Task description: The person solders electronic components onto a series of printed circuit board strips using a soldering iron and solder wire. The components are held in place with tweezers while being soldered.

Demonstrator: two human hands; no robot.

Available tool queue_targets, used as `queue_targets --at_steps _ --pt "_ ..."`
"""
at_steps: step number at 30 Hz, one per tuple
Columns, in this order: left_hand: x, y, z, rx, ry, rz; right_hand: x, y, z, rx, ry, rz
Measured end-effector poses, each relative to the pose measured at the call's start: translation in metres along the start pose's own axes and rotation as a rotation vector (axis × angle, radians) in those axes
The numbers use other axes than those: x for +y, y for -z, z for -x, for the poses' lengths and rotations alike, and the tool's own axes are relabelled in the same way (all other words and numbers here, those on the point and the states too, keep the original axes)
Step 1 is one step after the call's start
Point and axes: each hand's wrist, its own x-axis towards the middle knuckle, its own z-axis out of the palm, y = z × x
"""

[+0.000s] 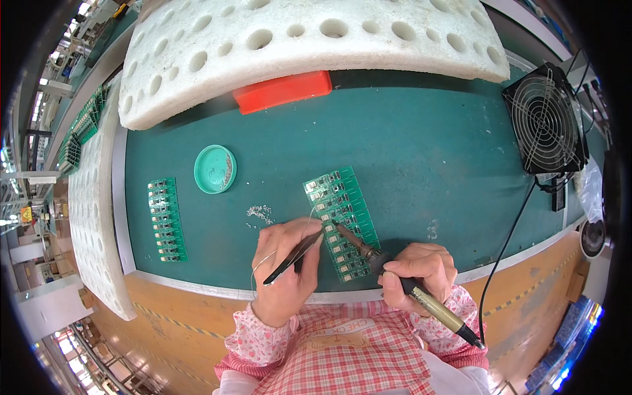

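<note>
My left hand (pixel 288 266) is closed around black tweezers (pixel 293 259), and a thin strand of solder wire (pixel 255 280) loops out beside its fingers. The tweezer tips reach the left edge of a green circuit board panel (pixel 359 217) lying at a slant on the mat. My right hand (pixel 419 271) grips a soldering iron (pixel 431 306) by its handle. The iron's tip touches or hovers just over the panel's middle, close to the tweezer tips; I cannot tell which. Small white and black parts run in rows along the panel.
Left of my hands lie a second circuit board panel (pixel 167 220), a round turquoise dish (pixel 214 169) and scattered tiny parts (pixel 261 213). Beyond are a red bin (pixel 283 91) and a white foam block with holes (pixel 309 39). A black fan (pixel 545 122) stands right, near a black cord (pixel 505 253).
</note>
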Motion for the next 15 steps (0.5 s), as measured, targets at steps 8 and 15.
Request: queue_targets --at_steps 8,15 --pt "-0.005 0.019 0.013 0.056 0.074 -0.074 0.000 0.005 0.001 0.006 0.014 0.029" --pt "-0.011 0.027 0.019 0.084 0.121 -0.156 -0.004 0.007 0.003 -0.014 -0.021 0.028"
